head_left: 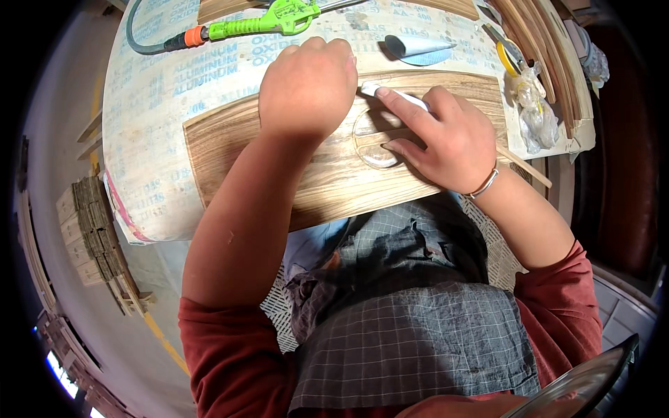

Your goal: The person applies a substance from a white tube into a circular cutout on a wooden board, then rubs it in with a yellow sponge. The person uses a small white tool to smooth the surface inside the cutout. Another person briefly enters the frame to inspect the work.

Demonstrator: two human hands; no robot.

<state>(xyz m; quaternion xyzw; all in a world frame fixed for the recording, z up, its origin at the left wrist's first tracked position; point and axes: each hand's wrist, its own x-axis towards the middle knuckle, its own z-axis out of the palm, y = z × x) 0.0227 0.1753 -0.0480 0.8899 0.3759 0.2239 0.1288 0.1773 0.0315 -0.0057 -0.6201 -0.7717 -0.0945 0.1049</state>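
A striped brown wooden board (pixel 244 153) lies on the table before me. My left hand (pixel 306 87) is closed in a fist over its far edge, and whatever its fingers hold is hidden. My right hand (pixel 449 139) rests on the board to the right, its index finger pressing on a narrow white piece (pixel 397 95) whose kind I cannot make out. Below that finger, the thumb is apart, beside a ring-shaped outline (pixel 359 143) on the wood with a whitish patch in it. A thin wooden stick (pixel 526 167) sticks out past the right wrist.
A bright green torch-like tool (pixel 261 25) with a hose lies at the back left. Behind the board sits a rolled grey-blue sheet (pixel 418 50). Yellow tape (pixel 507 59), a crumpled clear plastic bag (pixel 535 111) and long wooden strips (pixel 550 63) are at the right.
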